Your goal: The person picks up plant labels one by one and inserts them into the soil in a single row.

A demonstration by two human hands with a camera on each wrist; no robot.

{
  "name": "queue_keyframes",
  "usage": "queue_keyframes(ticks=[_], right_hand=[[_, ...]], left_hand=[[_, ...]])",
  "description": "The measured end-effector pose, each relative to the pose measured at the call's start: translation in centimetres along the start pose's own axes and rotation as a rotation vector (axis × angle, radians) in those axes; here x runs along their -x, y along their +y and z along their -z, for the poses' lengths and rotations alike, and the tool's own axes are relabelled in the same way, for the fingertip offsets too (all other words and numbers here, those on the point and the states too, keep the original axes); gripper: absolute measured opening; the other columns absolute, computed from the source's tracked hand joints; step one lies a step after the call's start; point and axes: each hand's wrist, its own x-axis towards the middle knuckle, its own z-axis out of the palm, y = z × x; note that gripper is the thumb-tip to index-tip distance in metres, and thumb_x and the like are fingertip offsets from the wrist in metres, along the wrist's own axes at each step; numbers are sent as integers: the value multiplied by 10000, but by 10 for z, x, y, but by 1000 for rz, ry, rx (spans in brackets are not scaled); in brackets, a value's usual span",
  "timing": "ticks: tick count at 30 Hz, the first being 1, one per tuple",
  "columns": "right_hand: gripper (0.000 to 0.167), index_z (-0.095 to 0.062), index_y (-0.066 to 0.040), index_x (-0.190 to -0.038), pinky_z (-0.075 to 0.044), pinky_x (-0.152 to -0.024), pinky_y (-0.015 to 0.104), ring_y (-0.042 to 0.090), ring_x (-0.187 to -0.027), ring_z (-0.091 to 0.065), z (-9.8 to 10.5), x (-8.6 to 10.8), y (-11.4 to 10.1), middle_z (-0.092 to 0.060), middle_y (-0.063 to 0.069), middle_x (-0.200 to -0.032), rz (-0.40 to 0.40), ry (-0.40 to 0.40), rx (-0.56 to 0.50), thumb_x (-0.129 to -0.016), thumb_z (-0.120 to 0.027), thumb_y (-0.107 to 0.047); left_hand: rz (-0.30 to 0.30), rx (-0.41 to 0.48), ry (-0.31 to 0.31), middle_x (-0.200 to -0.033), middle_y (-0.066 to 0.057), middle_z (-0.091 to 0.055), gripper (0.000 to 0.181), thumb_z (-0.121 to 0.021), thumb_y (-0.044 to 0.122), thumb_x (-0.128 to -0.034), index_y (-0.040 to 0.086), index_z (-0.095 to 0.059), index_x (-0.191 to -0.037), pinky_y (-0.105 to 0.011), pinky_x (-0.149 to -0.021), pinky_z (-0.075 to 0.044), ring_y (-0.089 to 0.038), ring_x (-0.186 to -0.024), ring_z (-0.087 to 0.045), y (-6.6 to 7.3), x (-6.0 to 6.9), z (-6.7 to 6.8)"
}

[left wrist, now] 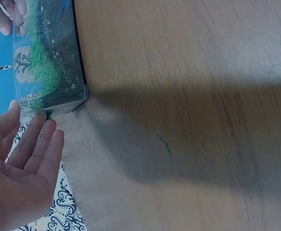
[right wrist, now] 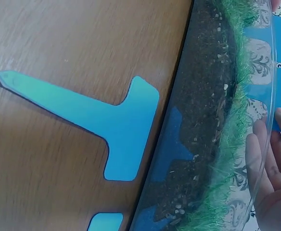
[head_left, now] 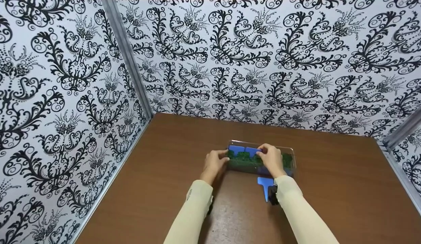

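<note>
A clear plastic box point(head_left: 242, 166) holds dark soil point(right wrist: 203, 72) and green grass point(left wrist: 43, 67). Two blue T-shaped plant labels point(head_left: 236, 149) stand along its far side. At the box's left end, my left hand point(head_left: 214, 165) touches the end wall with fairly straight, relaxed fingers. My right hand point(head_left: 272, 159) reaches over the box, its thumb and fingers pinching a blue plant label point(right wrist: 276, 126) that they mostly hide. In front of the box, below my right wrist, another blue plant label point(right wrist: 131, 130) lies flat on the table.
The right wrist view shows part of a further blue label point(right wrist: 106, 222) at its bottom edge. A loose green strand point(left wrist: 164, 140) lies on the brown wooden table point(head_left: 169, 162). Patterned black-and-white walls point(head_left: 251, 67) stand behind and at the sides.
</note>
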Motion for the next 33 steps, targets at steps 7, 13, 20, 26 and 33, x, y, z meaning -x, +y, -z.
queue_keyframes(ticks=[7,13,20,26,33], right_hand=[[99,-738,-67,-993,-530,-801,485,285,-874,-674,2,0,-3,-734,143,-967,29,-6,-22,-927,-706,-133],[97,-739,-69,-998,-543,-834,477,293,-920,-685,2,-1,-3,-743,143,-1010,25,-12,-34,-933,-698,-129],[80,-741,-70,-983,-549,-822,469,297,-919,-689,5,-1,-1,-748,142,-1014,4,-10,-27,-932,-695,-111],[101,-742,-57,-1004,-550,-828,480,304,-923,-696,6,1,0,-751,152,-1019,21,-2,-31,-926,-701,-108],[110,-736,-55,-1009,-545,-834,479,301,-924,-702,10,1,3,-757,148,-1006,24,5,-21,-922,-709,-116]], left_hand=[[-11,12,17,-1304,-49,-684,331,-716,186,-924,201,-718,-1254,-446,-1045,-498,-276,-1258,-615,0,0,-1],[-10,15,7,-1305,-60,-684,343,-715,193,-924,207,-710,-1267,-452,-1039,-503,-286,-1253,-618,1,0,1],[-16,4,11,-1290,-63,-693,334,-721,197,-920,218,-719,-1253,-467,-1021,-511,-300,-1230,-631,1,0,1],[-9,10,7,-1295,-53,-690,336,-722,200,-919,224,-718,-1255,-463,-1023,-510,-294,-1237,-627,1,0,1],[-8,13,16,-1296,-51,-690,333,-720,198,-922,214,-718,-1254,-453,-1028,-509,-276,-1238,-627,-1,-1,0]])
